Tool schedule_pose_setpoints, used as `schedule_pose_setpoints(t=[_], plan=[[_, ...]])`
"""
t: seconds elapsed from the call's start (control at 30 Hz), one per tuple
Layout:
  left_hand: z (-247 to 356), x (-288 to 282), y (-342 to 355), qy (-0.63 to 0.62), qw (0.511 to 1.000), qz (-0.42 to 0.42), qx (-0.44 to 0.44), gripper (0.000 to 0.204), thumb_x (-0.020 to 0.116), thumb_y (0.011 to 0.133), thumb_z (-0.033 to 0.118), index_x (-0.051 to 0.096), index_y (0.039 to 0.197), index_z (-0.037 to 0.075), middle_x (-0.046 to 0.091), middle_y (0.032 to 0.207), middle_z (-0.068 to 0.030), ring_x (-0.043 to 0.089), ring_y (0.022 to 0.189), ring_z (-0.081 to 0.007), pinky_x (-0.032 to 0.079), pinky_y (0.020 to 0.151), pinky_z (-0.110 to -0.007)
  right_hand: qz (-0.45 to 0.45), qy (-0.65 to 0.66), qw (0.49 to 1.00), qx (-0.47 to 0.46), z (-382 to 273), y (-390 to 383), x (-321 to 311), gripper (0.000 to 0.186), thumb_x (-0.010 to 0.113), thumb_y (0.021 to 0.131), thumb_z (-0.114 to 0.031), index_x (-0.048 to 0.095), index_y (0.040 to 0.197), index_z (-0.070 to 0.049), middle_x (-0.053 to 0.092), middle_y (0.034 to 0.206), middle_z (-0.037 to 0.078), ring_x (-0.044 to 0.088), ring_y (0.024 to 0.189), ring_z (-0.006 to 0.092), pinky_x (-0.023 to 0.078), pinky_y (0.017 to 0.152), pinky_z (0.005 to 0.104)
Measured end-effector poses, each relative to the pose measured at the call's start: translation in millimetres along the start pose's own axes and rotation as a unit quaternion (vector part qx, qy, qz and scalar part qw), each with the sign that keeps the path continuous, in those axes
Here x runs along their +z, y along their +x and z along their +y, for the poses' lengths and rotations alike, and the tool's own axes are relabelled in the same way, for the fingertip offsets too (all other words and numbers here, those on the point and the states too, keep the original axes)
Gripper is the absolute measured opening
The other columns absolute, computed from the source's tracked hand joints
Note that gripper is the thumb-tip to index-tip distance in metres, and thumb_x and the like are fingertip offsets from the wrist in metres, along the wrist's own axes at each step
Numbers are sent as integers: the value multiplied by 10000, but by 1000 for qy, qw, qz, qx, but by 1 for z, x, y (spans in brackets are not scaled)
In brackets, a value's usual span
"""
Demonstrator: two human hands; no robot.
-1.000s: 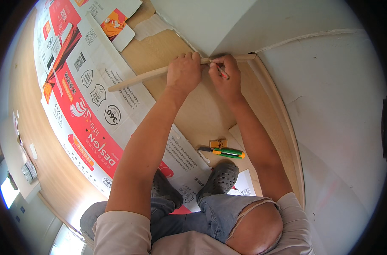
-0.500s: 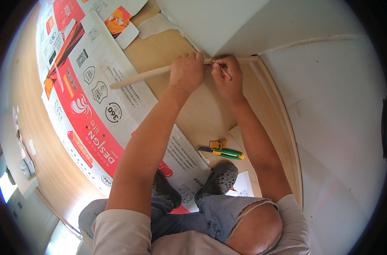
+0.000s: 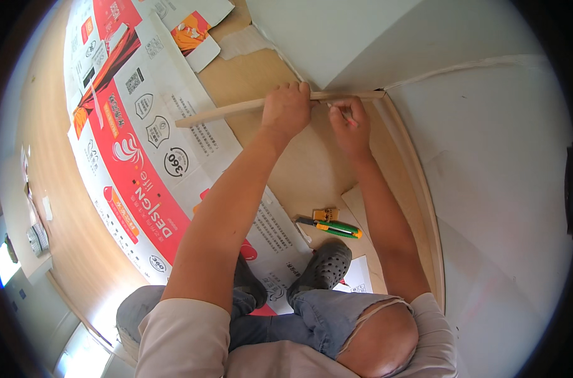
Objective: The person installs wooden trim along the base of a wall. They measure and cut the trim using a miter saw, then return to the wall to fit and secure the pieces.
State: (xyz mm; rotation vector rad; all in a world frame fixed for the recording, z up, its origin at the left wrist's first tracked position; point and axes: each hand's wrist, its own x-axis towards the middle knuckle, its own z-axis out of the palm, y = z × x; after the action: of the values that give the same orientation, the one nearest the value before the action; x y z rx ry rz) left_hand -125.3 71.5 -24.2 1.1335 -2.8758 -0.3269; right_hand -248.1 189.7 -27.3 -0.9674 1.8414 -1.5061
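My left hand (image 3: pixel 288 110) is closed over a pale wooden strip (image 3: pixel 226 110), which lies crosswise near the wall corner. Its far right end meets a second, longer strip (image 3: pixel 419 173) that runs along the right wall. In my right hand (image 3: pixel 352 129) is a slim pencil (image 3: pixel 349 120) with some red on it, pinched between thumb and fingers. That hand sits just on the near side of the crosswise strip, right of my left hand. The pencil's tip is too small to make out clearly.
A green and yellow utility knife (image 3: pixel 338 229) lies by a small yellow box (image 3: pixel 326 215), ahead of my shoes (image 3: pixel 329 264). Flattened printed cardboard (image 3: pixel 154 195) covers the floor on the left. White walls (image 3: pixel 488 157) stand at the right and far side.
My right hand with the pencil has drawn back slightly from the strip. My left hand keeps its hold on the strip. The whole view has shifted a little.
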Motion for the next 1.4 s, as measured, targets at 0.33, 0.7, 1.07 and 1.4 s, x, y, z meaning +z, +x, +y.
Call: schedule_pose_setpoints(t=[0.33, 0.7, 1.07, 1.4], plan=[[-4, -1, -2, 86, 996, -6, 20, 190, 644, 890, 194, 595, 1025, 70, 666, 996, -95, 651, 966, -257, 528, 806, -391, -59, 18, 984, 167, 6, -212, -24, 98, 654, 940, -66, 585, 990, -17, 619, 938, 57, 579, 861, 84, 486, 694, 240], [-32, -14, 32, 50, 977, -63, 197, 219, 543, 874, 46, 670, 1038, 118, 683, 1004, -81, 646, 1008, -261, 497, 925, -396, 49, -340, 934, -100, -22, -162, -82, 225, 596, 933, -75, 612, 1142, 9, 530, 1277, 231, 539, 1105, 403, 452, 968, 455], [-27, -12, 6, -199, 963, 174, -52, 815, 862, 699, 158, 452, 1389, 12, 391, 1503, -200, 440, 1344, -374, 417, 1097, -445, -36, -509, 859, -50, -9, -74, -64, 248, 699, 887, -265, 588, 830, -51, 638, 807, 108, 606, 843, 306, 528, 691, 431], [-55, 7, 24, -379, 922, 61, -51, 1170, 890, 706, 303, 151, 1584, 76, 130, 1631, -241, 307, 1453, -407, 389, 1149, -442, -20, -493, 868, -60, -7, -88, -49, 261, 688, 907, -283, 566, 826, -66, 623, 796, 99, 613, 815, 296, 525, 642, 431]])
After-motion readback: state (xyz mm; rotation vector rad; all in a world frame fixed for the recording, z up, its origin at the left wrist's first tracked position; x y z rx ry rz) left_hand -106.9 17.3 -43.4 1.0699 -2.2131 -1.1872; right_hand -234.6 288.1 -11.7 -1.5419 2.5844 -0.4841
